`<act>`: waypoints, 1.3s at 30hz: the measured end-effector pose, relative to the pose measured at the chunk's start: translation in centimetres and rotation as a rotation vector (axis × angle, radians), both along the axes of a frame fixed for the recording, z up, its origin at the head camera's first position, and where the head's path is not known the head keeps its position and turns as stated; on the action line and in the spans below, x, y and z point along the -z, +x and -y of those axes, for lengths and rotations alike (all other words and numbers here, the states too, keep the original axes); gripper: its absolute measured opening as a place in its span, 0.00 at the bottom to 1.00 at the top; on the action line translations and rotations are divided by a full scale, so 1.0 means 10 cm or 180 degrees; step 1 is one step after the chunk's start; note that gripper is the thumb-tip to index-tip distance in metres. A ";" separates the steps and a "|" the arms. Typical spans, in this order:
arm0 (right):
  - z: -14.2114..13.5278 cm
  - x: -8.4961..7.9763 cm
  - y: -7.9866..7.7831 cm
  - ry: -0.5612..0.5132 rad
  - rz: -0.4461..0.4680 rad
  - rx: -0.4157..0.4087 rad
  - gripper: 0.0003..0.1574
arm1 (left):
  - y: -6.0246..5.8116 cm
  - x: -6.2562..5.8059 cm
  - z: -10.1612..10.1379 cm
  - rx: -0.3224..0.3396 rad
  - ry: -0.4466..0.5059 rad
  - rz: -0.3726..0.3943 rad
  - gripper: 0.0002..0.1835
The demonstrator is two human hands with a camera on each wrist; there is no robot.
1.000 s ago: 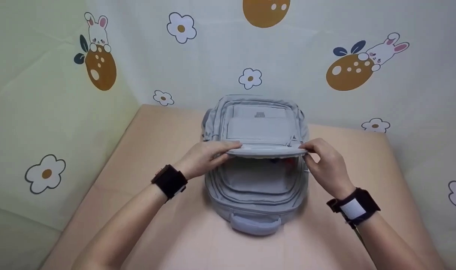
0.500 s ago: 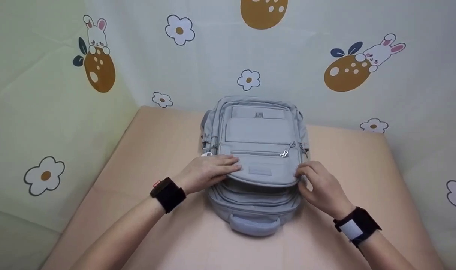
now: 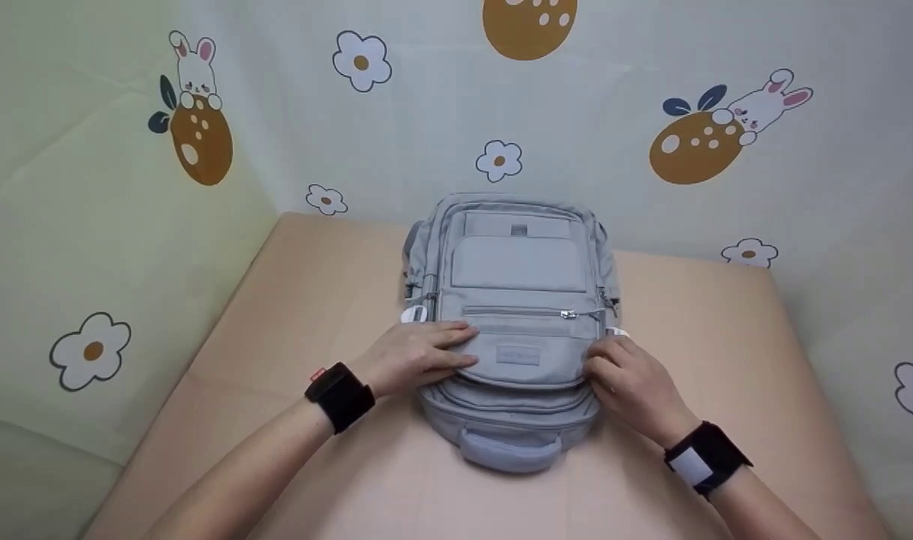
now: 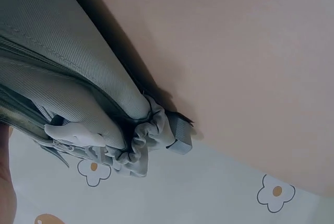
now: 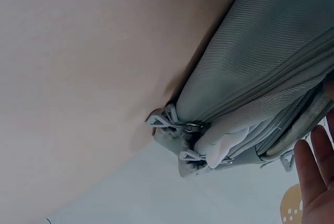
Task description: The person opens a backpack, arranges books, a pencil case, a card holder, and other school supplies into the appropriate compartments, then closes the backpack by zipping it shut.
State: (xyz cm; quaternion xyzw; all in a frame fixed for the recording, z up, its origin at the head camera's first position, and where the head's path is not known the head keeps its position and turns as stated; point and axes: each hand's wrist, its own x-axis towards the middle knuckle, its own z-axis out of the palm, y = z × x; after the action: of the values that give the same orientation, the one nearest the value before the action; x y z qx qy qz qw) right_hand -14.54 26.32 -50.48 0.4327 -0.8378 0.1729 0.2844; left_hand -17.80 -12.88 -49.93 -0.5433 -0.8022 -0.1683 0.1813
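A grey backpack (image 3: 512, 431) lies on its back on the table, its top handle (image 3: 510, 451) toward me. The front flap (image 3: 527, 330) lies lowered over the main opening, with a narrow gap along its curved edge. My left hand (image 3: 415, 356) rests on the flap's left side, fingers extended; the left wrist view shows only a sliver of that hand (image 4: 6, 187). At the flap's right edge my right hand (image 3: 632, 379) pinches the rim with bent fingers. In the right wrist view its other fingers (image 5: 310, 169) stand away from the fabric. The bag's inside is hidden.
White pieces stick out at the bag's left (image 3: 413, 315) and right sides. Zipper pulls (image 5: 163, 122) hang along its side. The peach-coloured table (image 3: 313, 277) meets a printed cloth backdrop (image 3: 426, 112) behind and at the left.
Both hands have brought the raised flap down toward me over the opening. The inside was visible a second ago and is now covered. The backpack itself has stayed in place.
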 end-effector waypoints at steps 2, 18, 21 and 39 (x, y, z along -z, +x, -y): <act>0.00 0.01 0.00 -0.0014 0.0001 -0.0028 0.12 | 0.00 0.01 0.00 0.0014 0.0009 0.0019 0.16; 0.03 0.07 0.02 0.0039 0.0103 0.0105 0.09 | 0.01 0.07 -0.01 -0.0075 -0.0016 0.0182 0.10; 0.05 0.07 0.02 0.0024 0.0072 0.0120 0.10 | 0.02 0.07 -0.02 -0.0132 -0.0024 0.0223 0.10; 0.46 -0.14 0.02 0.0004 0.0062 0.0079 0.18 | -0.34 -0.25 0.00 -0.1961 0.0436 0.0851 0.15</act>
State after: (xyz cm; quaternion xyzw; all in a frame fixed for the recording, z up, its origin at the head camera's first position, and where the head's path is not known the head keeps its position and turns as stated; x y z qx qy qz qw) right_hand -14.31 21.76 -49.06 0.4208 -0.8460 0.1731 0.2781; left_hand -21.19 -12.86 -47.38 -0.2352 -0.9321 -0.2289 0.1529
